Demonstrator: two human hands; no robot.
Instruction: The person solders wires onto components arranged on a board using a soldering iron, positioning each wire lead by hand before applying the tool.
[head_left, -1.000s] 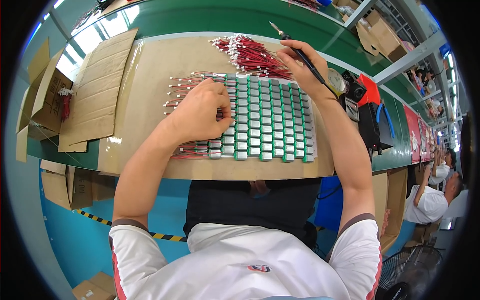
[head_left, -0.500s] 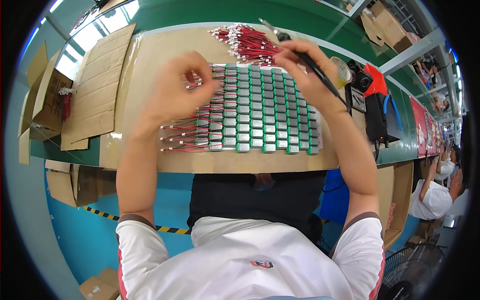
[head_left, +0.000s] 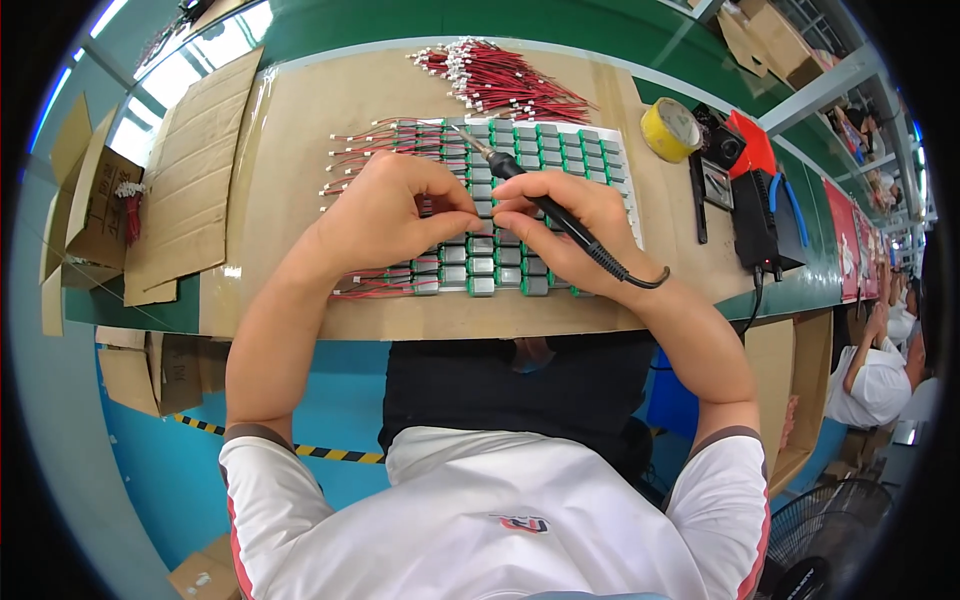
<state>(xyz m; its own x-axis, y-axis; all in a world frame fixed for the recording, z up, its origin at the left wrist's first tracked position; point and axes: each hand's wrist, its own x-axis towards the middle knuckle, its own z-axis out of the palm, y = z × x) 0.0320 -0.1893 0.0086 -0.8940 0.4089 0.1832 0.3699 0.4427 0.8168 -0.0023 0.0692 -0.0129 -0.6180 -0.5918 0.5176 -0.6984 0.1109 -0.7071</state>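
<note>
Both my hands meet over rows of small grey-and-green battery packs [head_left: 481, 268] laid out on a white sheet. My left hand [head_left: 395, 212] is closed, thumb and forefinger pinched together above the packs; whatever lies between them is too small to make out. A black soldering iron [head_left: 566, 222] rests in my right hand [head_left: 585, 212], its metal tip angled away to the far left. My right thumb and fingertips come close to the left ones. Red and black leads with white plugs [head_left: 372, 285] stick out leftward from the packs on the left side.
Beyond the packs lies a heap of red wires with white connectors [head_left: 490, 80]. At right are a yellow tape roll [head_left: 671, 130], a black power unit [head_left: 762, 225] and blue-handled pliers [head_left: 790, 210]. Flattened cardboard [head_left: 185, 175] and an open box [head_left: 95, 195] stand left.
My right hand has come nearer and left with the soldering iron, from beside the wire heap to the packs. My left hand has moved nearer and to the right, so the fingertips now meet.
</note>
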